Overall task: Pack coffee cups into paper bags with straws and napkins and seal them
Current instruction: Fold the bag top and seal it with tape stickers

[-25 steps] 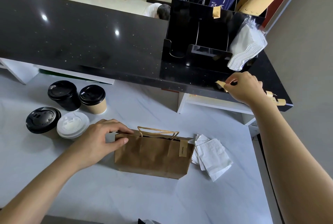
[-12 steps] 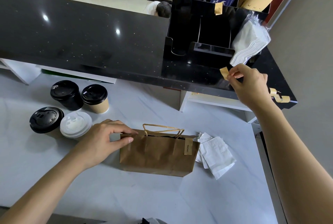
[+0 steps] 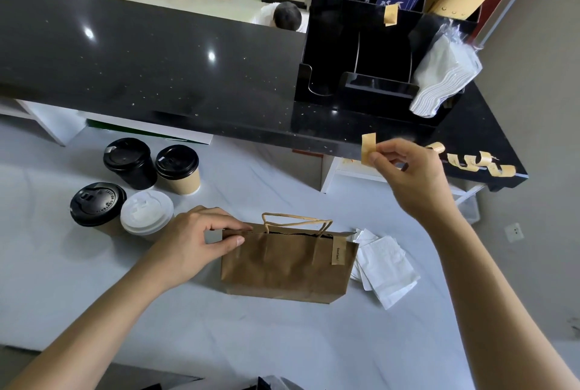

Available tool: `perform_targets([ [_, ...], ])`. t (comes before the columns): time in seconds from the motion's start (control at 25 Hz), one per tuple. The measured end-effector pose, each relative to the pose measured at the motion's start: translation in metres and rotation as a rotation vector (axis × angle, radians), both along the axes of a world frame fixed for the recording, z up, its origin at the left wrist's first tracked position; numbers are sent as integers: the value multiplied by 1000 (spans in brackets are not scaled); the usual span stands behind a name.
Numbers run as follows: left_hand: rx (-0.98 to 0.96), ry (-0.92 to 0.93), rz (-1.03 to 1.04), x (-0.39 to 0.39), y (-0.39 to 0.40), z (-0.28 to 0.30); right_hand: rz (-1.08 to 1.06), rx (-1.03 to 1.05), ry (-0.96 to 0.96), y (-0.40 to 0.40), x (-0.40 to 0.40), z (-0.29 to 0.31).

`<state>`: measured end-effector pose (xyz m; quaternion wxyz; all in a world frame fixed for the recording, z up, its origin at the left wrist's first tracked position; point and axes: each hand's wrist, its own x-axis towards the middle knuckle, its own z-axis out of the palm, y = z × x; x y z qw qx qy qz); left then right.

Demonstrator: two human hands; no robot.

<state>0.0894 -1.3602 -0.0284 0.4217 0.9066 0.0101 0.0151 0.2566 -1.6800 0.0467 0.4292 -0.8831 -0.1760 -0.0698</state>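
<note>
While your left hand (image 3: 191, 242) pinches the bag (image 3: 287, 261) rim closed, your right hand (image 3: 408, 174) pinches a light, curl-prone sticker (image 3: 367, 144); hold its edge only.

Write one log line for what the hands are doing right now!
left hand: pinches paper bag top | right hand: pinches sticker strip, above counter | bag: one sticker on | step: sealing

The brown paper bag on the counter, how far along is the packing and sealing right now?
Done: one sticker already holds the paper bag top at its right end. In hand: the left hand pinches the bag's left top corner while the right hand holds a fresh sticker strip above it. Left: pressing that strip on, and four lidded cups stand unpacked beside loose napkins.
</note>
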Motion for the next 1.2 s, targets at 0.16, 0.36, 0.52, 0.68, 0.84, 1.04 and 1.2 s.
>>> perform_targets([
  [0.16,7,0,-3,-1,0,-1,-50,77,30,1,-38,-4],
  [0.36,8,1,-36,-3,1,1,-77,151,55,-6,-81,-7],
  [0.52,8,-14,-55,-6,2,1,-71,182,56,-8,-116,-17],
  [0.68,-56,-15,-28,-8,4,0,-3,178,163,-1,-147,-39],
  [0.84,-100,-1,-12,-11,8,-3,130,137,261,34,-173,-54],
  [1.04,-148,22,-11,-15,7,-3,198,123,180,88,-181,-55],
  [1.2,-185,30,-14,-18,9,-5,133,80,62,121,-174,-60],
])
